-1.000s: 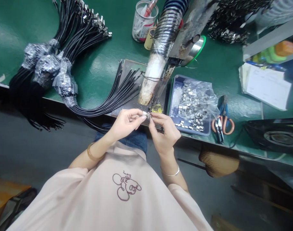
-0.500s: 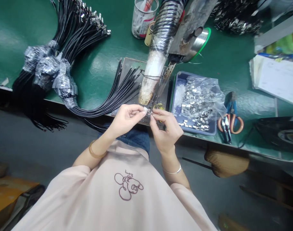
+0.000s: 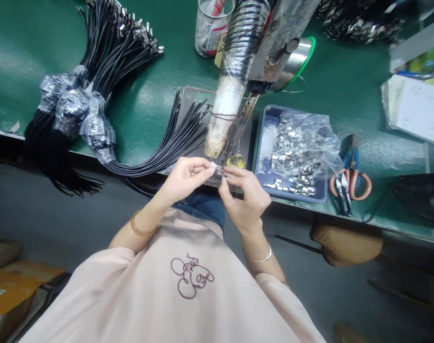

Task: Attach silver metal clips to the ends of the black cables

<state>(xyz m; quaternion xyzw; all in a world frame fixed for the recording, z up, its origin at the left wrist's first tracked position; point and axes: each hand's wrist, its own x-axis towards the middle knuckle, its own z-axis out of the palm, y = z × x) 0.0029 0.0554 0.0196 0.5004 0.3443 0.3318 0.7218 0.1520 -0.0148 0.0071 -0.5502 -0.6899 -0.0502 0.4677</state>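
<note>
My left hand is closed in a pinch at the table's front edge, with a small silver and white connector piece at its fingertips. Thumb and fingers of my right hand close on the other side of the same spot. What exactly the right fingertips grip is too small to make out. Just above the hands are the white tapered end of a hose and a thin soldering tip. A fan of black cables lies left of them on a dark plate.
Right of the hands stands a blue tray of small metal shells under a plastic bag. Pliers lie beyond it. Wrapped cable bundles are at left. A solder spool, a can and papers are farther back.
My right hand's fingers have shifted slightly away from the soldering tip. A yellow lump behind them shows more. The view has also shifted a little.
</note>
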